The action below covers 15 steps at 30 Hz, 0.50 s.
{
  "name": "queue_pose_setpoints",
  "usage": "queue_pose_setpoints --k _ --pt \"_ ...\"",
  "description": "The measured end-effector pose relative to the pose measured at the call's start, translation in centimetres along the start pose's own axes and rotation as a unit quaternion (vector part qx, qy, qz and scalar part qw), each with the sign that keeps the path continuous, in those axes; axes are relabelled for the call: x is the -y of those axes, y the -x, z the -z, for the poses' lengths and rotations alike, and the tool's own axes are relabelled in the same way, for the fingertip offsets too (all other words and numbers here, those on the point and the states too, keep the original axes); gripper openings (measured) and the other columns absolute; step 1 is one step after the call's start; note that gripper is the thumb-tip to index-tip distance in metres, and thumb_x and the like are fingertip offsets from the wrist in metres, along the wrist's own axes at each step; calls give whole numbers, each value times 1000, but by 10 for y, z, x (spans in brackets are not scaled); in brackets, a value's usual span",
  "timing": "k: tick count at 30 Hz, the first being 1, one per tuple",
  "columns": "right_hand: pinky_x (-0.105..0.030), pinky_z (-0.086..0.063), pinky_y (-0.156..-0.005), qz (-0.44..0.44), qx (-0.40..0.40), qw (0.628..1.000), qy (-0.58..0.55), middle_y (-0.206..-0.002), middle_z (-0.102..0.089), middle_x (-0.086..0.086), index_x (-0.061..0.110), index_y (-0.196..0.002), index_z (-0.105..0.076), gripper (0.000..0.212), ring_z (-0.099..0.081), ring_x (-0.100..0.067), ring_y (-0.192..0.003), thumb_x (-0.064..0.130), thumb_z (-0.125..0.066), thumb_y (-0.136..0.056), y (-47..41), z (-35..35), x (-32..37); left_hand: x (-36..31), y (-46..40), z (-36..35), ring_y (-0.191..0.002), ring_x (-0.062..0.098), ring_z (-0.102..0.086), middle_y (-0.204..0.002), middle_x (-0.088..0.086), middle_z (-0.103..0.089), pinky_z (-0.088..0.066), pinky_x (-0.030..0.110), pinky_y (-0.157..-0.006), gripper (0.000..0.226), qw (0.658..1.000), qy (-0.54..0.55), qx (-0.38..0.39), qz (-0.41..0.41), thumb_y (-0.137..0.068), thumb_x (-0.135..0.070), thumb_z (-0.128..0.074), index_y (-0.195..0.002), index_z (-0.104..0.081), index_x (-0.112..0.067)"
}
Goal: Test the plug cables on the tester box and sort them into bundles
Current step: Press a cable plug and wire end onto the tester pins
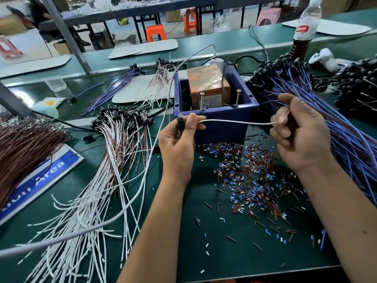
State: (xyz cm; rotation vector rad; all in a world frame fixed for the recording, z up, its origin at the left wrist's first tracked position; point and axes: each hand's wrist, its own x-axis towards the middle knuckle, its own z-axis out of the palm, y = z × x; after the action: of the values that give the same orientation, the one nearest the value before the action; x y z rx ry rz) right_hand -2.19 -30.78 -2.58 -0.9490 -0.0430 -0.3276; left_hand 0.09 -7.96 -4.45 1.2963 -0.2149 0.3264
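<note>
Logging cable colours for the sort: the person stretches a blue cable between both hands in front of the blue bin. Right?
Not quite: the head view shows the cable is white, not blue. The left hand grips its black plug end, the right hand pinches the other end, in front of the blue bin.

— Was any lettering made out on the bench?

— The word "Area" was read in white letters on a blue sign (40,176) laid flat on the green table (204,252) at the left. The word before it was partly covered by brown wires (24,146), and only fragments of its letters were seen.

— And on the orange tester box (208,86)?

— A pale label (212,102) with printed lines was noted on its front, but the print was too small to be read.

— Anything else?

— A red label (302,29) with white script was seen on a plastic bottle (306,27) at the back right; the brand could not be deciphered.
</note>
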Motion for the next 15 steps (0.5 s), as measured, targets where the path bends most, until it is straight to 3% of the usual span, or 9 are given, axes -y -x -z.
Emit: queue_pose_setpoints --k 2,4,7,11,13,15 --pt "-17 -25 -36 3 10 1000 14 -53 -46 3 14 -99 -66 33 -28 -7 -41 26 -38 -111 1 1 -1 1 1 0 -63 0 -64 -77 -8 -74 -47 12 -65 21 997 -53 -23 -54 -101 -28 -63 -94 -80 -16" --pt "-17 -23 -37 3 16 1000 21 -49 -38 3 16 -92 -68 39 -24 -9 -42 33 -38 -111 1 2 -1 1 2 0 -79 11 -73 -83 -6 -77 -53 21 -73 18 985 -112 -55 -118 -101 -27 -63 -94 -78 -19" --pt "-21 -27 -44 37 -20 998 36 -48 -36 3 19 -83 -67 48 -27 -13 -47 34 -33 -112 0 3 1 1 1 1 -76 24 -70 -83 4 -74 -54 36 -68 22 962 -162 -91 -202 -103 -30 -61 -91 -75 -17" --pt "-27 -49 -65 38 -42 998 -30 -51 -36 3 16 -83 -64 46 -51 -17 -62 34 -33 -112 0 3 7 -3 -2 -1 -62 5 -60 -76 -2 -72 -45 17 -62 24 989 -39 -74 -123 -104 -22 -58 -90 -76 -14" --pt "-22 -45 -51 -19 42 997 -66 -48 -30 6 17 -84 -61 45 -45 -12 -51 36 -31 -112 2 2 8 -6 -2 -1 -56 2 -56 -70 -1 -69 -43 12 -57 26 997 30 -32 -61 -104 -20 -57 -88 -76 -12" --pt "-20 -28 -40 -74 156 984 -32 -48 -26 7 16 -83 -56 44 -28 -8 -42 37 -30 -111 6 -1 5 -6 -2 0 -53 3 -53 -67 -1 -66 -40 12 -51 27 998 46 28 -27 -104 -20 -56 -88 -76 -11"
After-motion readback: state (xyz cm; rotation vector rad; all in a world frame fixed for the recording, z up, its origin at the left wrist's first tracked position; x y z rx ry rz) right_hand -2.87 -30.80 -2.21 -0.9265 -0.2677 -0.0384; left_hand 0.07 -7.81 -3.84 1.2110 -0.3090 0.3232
